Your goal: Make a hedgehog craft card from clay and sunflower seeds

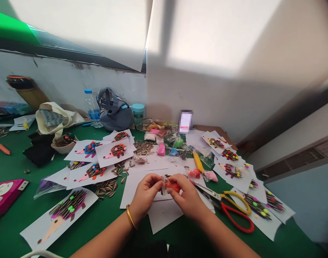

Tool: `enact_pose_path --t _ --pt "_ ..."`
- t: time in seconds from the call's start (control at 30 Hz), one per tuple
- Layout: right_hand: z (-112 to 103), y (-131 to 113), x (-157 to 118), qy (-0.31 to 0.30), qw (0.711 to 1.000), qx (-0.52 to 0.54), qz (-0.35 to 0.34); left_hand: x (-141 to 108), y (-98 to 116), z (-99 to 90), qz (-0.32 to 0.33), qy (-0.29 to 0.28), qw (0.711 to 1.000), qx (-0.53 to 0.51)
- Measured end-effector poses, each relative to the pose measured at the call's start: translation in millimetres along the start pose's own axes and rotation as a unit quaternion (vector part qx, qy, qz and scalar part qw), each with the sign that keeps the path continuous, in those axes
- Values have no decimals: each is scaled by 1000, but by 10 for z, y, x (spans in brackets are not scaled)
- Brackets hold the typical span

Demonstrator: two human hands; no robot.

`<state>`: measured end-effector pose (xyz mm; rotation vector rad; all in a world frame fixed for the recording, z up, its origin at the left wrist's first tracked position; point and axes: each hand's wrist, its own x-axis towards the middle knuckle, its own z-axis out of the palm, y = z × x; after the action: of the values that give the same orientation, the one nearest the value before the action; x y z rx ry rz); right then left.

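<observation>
Both hands meet over white paper sheets (137,186) in the middle of the green table. My left hand (146,195) pinches the edge of a small clear plastic bag (164,186). My right hand (181,193) closes on the same bag from the other side, where orange-red clay (174,187) shows between the fingers. Just beyond my right hand lie a red clay lump (194,173) and a pink one (211,176) in clear wrap. Scissors with yellow and red handles (235,208) rest to the right, near a second metal blade.
Hedgehog pictures with seeds and coloured balls lie at left (59,218) and right (234,172). Sunflower seeds (107,188) are heaped left of the paper. Bagged clay (161,148), a blue-grey bag (115,114), a bottle (92,111) and a bright phone-like screen (186,122) stand behind.
</observation>
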<state>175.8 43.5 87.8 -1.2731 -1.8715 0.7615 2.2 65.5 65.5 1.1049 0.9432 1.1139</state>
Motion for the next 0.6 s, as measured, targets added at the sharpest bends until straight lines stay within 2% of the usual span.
enact_pose_path --t 0.17,0.33,0.5,0.6 --pt "4 4 7 31 999 -3 -14 -16 -37 3 32 -17 999 32" --pt "9 8 14 29 999 -17 -34 -16 -86 4 27 -43 998 44" --pt "13 11 0 26 999 -1 -39 -9 -112 -19 41 -26 993 111" --pt "17 34 -18 31 999 10 -34 -8 -118 -35 88 -7 979 182"
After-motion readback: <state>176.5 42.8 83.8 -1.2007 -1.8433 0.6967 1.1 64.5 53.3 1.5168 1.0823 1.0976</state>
